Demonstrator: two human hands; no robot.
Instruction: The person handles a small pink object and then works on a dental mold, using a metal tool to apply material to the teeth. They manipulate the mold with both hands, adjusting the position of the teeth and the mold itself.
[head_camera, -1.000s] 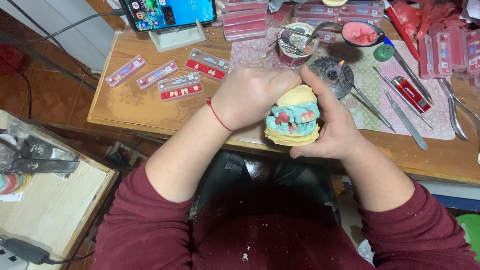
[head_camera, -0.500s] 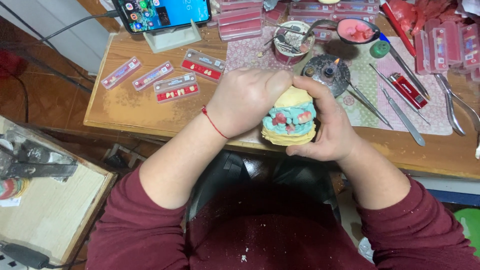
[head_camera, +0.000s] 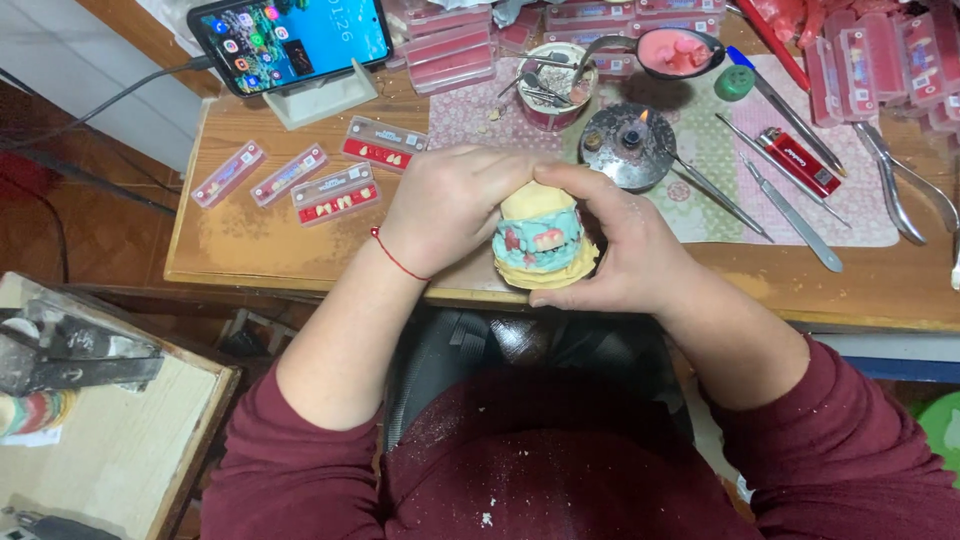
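Since the earlier pictures the two hands and the model between them have barely shifted; they sit in the same spot at the near edge of the desk, and the right thumb now lies further over the top of the model. The left hand (head_camera: 445, 210), with a thin red string around its wrist, wraps the left side of the yellow plaster dental model with turquoise wax and pink-and-white teeth (head_camera: 540, 240), its grip closed on the model. The right hand (head_camera: 625, 245) cups the right side and the underside, its grip likewise clamped on the model, thumb across the top and fingers curled beneath. The model is held upright between both palms, just above the front edge of the wooden desk (head_camera: 250, 250) and over the person's lap.

Behind the hands stands a small round metal spirit burner with a tiny flame (head_camera: 628, 145), on a pale patterned cloth (head_camera: 700, 190). Beside it lie long slim metal hand instruments (head_camera: 790, 215) and a red lighter (head_camera: 797, 160). A red-and-white cup holding tools (head_camera: 550, 85) stands further back, near a metal spoon filled with pink wax (head_camera: 670, 50). To the left lie flat clear cards of artificial teeth with red strips (head_camera: 335, 195), well apart from the hands. A smartphone with a lit screen (head_camera: 290, 40) leans on a white stand at the back left. Metal pliers (head_camera: 900, 185) rest at the right edge.
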